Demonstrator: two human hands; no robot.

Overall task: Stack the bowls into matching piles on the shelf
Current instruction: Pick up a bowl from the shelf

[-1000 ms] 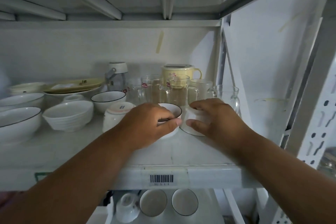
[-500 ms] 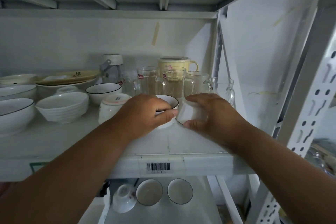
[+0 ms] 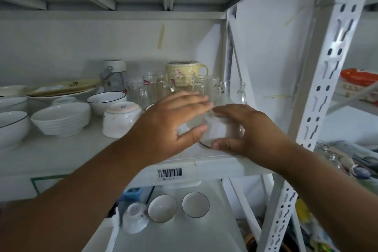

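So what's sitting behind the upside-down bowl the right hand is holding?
Behind the upside-down bowl, gripped by the right hand, stand clear glass mugs, a glass carafe and a yellow lidded mug. The left hand covers what lies beside the bowl.

Both hands are up at the shelf (image 3: 61,161). The right hand (image 3: 243,129) grips a small white bowl (image 3: 218,131) tipped on its side, dark rim toward the camera, thumb underneath. The left hand (image 3: 169,125) is spread just beside it, fingers straight, a bit blurry. Glass mugs (image 3: 155,88) sit behind, white bowl stacks (image 3: 61,118) to the left.
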